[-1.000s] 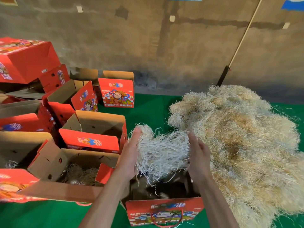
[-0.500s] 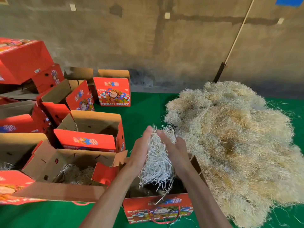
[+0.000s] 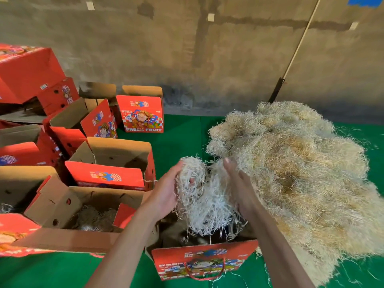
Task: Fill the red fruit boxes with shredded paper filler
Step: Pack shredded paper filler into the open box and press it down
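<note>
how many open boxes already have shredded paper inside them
2 for certain: the box under the hands, with filler at its bottom, and the open box to its left. The left-edge box shows a few strands. Other boxes' interiors are partly hidden.

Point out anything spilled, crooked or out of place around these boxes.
Loose strands of shredded paper lie scattered on the green cloth beyond the big pile. At far left, one closed red box sits tilted on the stack rather than flat. The open boxes stand at mixed angles. No damage shows.
</note>
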